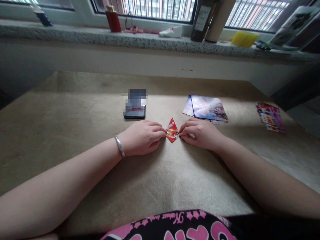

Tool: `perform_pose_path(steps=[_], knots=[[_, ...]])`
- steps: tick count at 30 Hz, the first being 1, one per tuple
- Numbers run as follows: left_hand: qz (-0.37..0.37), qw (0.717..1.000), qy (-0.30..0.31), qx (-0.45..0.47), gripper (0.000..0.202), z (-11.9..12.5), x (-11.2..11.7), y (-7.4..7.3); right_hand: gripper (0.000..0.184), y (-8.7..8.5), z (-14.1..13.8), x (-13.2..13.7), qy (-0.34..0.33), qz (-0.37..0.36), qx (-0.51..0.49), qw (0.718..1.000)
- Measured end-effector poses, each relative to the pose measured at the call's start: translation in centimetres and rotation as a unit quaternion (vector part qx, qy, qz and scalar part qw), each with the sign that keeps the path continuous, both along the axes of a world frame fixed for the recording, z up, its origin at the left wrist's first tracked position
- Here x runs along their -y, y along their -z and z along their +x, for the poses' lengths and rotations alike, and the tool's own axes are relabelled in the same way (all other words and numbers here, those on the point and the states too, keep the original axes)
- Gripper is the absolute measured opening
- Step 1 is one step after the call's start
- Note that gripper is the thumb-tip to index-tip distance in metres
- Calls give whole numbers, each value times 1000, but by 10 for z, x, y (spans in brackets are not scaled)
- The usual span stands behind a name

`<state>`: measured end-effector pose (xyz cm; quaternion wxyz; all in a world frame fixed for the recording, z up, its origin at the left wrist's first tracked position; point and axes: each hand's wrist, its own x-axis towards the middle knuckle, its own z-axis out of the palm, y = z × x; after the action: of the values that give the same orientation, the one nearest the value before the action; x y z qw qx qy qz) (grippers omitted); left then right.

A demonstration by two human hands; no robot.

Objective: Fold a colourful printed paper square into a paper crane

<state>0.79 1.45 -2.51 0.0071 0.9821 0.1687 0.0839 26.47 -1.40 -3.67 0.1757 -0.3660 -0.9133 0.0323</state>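
Note:
A small red printed paper, folded into a kite shape with one point away from me, lies in front of me. My left hand, with a silver bangle at the wrist, pinches its left corner. At the opposite corner, the thumb and fingers of my right hand are closed on the paper. Both hands rest low over the tan table. My fingertips hide the paper's two side corners.
Beyond my left hand lies a phone, partly blurred. Bluish printed sheets lie past my right hand, and red and purple printed papers farther right. The stone windowsill holds a red bottle and a yellow block.

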Motion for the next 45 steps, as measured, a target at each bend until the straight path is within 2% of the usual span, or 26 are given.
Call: perform_pose_path(steps=[4, 11, 13, 19, 26, 31, 35, 41, 45], knots=[[-19, 999, 33, -17, 39, -1, 1, 0, 15, -3, 1, 2, -3, 4, 17, 1000], [-65, 997, 35, -25, 47, -4, -3, 3, 21, 2, -8, 10, -78, 7, -19, 997], [-70, 997, 34, -28, 47, -4, -4, 3, 23, 3, -11, 12, -78, 4, -13, 997], [-56, 998, 28, -18, 45, -2, -2, 6, 24, 0, -16, 16, -68, -2, 3, 998], [-46, 998, 32, 4, 41, 0, -2, 7, 26, -6, -18, 14, -113, 2, 30, 993], [-52, 998, 30, 26, 36, -1, -6, 10, 20, -2, -17, 13, -115, -57, -40, 991], [-39, 998, 22, 40, 34, 0, -6, 12, 19, 3, -16, 12, -81, -107, -112, 985], [-16, 998, -12, 53, 28, 5, -3, 14, 12, 9, -15, 5, 130, -42, -130, 982], [-42, 994, -48, 87, 24, 8, -4, 16, 21, 13, -18, 0, 188, -46, -106, 975]])
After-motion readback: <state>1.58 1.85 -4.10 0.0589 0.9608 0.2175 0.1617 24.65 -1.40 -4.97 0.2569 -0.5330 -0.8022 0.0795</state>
